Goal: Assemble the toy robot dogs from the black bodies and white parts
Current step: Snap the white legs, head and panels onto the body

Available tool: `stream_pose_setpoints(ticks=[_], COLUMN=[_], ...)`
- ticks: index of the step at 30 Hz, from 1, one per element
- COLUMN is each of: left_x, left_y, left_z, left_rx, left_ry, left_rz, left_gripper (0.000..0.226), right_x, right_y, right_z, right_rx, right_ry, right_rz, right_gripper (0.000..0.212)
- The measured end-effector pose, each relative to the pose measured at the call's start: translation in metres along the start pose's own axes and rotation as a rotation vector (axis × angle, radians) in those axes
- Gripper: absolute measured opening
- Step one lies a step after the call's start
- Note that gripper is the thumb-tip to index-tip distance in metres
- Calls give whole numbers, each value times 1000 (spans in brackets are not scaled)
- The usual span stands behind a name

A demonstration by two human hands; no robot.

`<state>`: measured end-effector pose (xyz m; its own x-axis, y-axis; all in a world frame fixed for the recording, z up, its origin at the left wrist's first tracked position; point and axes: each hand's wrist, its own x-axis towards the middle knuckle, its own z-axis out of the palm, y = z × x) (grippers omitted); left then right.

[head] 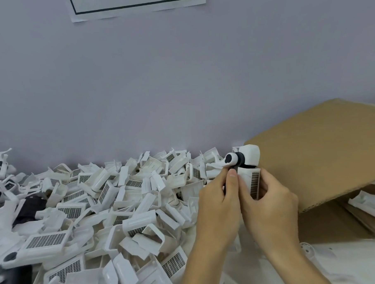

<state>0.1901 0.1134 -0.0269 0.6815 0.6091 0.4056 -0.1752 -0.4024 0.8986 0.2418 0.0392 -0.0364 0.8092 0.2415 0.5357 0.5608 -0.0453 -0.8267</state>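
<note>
Backdrop: plain lilac-grey wall (pixel 179 77) with a black-bordered paper sheet (pixel 136 3) taped at the top; below it a worktable buried in parts.
Fingers: left thumb and fingers pinch the dark edge of the half-built toy dog (pixel 244 171); right fingers curl round its white grilled shell from the other side, thumb laid along the seam.
Left hand (pixel 217 205): raised off the table, wrist angled up and inward, closed on the piece.
Right hand (pixel 271 204): mirrors it, touching the left at the thumbs, closed on the same piece.
Toy dog: held upright in the air between both hands, just in front of the cardboard box (pixel 324 148); white head with a black collar and a white limb already on top.
Progress: one unit partly joined, apparently at the shell-seating step.
Left to do: a deep heap of loose white shells (pixel 120 198) and a few black bodies (pixel 32 205) at the left edge.
</note>
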Motion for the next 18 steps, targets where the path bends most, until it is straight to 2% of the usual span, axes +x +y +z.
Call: stream_pose_setpoints(ticks=[3, 8, 11, 13, 18], left_x=[0, 0, 0, 1, 4], left_y=[-1, -5, -2, -1, -1], left_z=[1, -1, 0, -1, -6], left_rx=[6, -54, -127, -183, -255], left_ry=[-20, -23, -17, -4, 115], left_rz=[40, -16, -85, -145, -266], left_gripper=[51, 27, 14, 16, 28], right_x=[0, 0, 1, 1, -2], right_y=[-2, 2, 4, 4, 3], right_z=[1, 2, 1, 0, 4], right_rx=[-17, -59, -70, -29, 70], right_ry=[36, -28, -67, -135, -300], right_rz=[4, 30, 18, 6, 18], right_gripper=[23, 29, 23, 15, 20])
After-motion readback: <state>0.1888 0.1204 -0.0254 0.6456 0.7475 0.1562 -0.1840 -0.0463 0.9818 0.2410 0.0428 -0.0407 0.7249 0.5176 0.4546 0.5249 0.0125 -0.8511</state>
